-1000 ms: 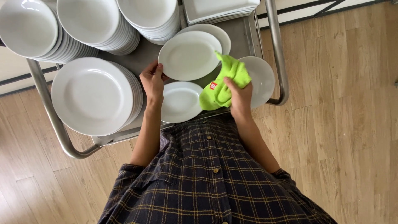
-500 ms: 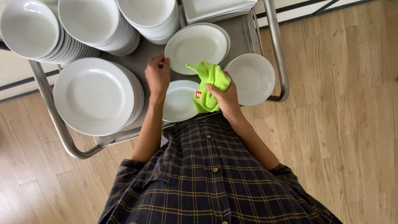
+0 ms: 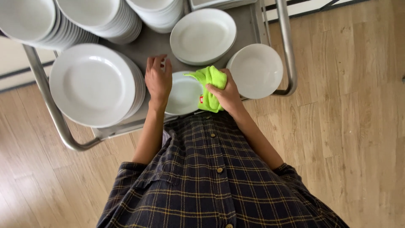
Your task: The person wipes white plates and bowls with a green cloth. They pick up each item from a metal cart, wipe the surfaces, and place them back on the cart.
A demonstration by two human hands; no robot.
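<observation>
Head view, looking down the person's own plaid shirt to a metal cart (image 3: pixel 50 107) loaded with white crockery. Largest item: a tall stack of dinner plates (image 3: pixel 95 84) at cart left; a second plate stack (image 3: pixel 203 36) at centre back, a smaller stack (image 3: pixel 256 69) at right, bowl stacks (image 3: pixel 97 14) along the far edge. Small white plate (image 3: pixel 182 93) sits at the near edge, directly between the two hands. Left hand (image 3: pixel 157 81) grips its left rim, fingers curled over the far side. Right hand (image 3: pixel 228 93) is closed around a bunched lime-green cloth (image 3: pixel 212 83), pressed on the plate's right rim. Both hands touch the plate; the cloth lies right of plate centre.
</observation>
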